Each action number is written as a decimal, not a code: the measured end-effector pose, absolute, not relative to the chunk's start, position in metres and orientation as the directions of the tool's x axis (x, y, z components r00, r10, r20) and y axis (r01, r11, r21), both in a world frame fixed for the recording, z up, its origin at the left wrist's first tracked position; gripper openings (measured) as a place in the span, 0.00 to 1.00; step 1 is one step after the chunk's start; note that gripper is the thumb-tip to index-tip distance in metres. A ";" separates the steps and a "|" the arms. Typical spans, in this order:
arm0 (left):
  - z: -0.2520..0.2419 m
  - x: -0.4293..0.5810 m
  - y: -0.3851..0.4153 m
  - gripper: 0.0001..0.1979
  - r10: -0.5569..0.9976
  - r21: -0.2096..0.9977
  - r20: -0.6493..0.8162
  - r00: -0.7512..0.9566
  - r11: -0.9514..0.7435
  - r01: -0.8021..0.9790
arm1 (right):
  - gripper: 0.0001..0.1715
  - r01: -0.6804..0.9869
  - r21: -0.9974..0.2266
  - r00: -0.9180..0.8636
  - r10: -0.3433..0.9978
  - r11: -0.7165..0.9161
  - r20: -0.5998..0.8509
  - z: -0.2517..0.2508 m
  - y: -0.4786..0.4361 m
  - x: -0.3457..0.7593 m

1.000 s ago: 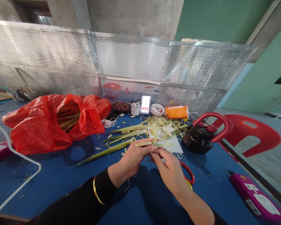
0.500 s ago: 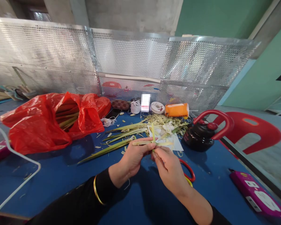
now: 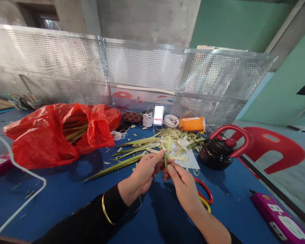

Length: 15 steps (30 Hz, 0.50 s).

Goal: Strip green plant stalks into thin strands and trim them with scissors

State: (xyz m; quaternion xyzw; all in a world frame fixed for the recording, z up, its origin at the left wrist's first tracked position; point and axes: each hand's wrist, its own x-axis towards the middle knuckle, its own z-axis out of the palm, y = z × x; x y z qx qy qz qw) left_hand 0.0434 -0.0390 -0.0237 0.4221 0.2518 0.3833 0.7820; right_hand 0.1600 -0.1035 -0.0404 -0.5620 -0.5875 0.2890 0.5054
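Note:
Between my hands is a small piece of crossed green leaf strips (image 3: 167, 156), with one strip pointing up and a paler one out to the right. My left hand (image 3: 143, 174) pinches the crossing between thumb and fingers. My right hand (image 3: 183, 184) grips the lower green end between thumb and forefinger. Long green leaf stalks (image 3: 117, 166) lie just beyond my left hand. A white paper sheet (image 3: 193, 162) with pale shreds (image 3: 176, 137) on it is behind the hands. Scissors with red and yellow handles (image 3: 205, 191) are partly hidden under my right forearm.
A red plastic bag (image 3: 45, 135) of stalks stands at the left, near a white bent rod (image 3: 22, 200). At the right are a black jug with a red handle (image 3: 216, 152) and a purple box (image 3: 279, 215). String, a tape roll (image 3: 171, 121) and an orange packet (image 3: 192, 124) line the perforated screen (image 3: 142, 64).
My right hand has drawn the lower green strip down a little, showing more of it. My left thumb now covers the crossing, and the strip end that stuck out leftward no longer shows.

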 end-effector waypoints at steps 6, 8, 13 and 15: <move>-0.017 0.043 -0.044 0.17 0.820 0.857 -0.077 0.568 0.346 -0.383 | 0.18 0.112 -0.988 0.154 0.980 0.108 0.125 -0.038 -0.101 0.157; -0.018 0.043 -0.046 0.16 0.821 0.884 -0.065 0.568 0.311 -0.348 | 0.19 0.146 -0.983 0.145 0.981 0.111 0.133 -0.039 -0.103 0.155; -0.023 0.046 -0.045 0.16 0.887 0.889 -0.088 0.454 0.276 -0.366 | 0.19 0.413 -0.898 0.097 0.973 0.154 0.211 -0.042 -0.106 0.158; -0.023 0.045 -0.043 0.19 0.892 0.874 -0.116 0.437 0.301 -0.382 | 0.19 0.481 -0.863 0.106 0.966 0.157 0.235 -0.040 -0.106 0.161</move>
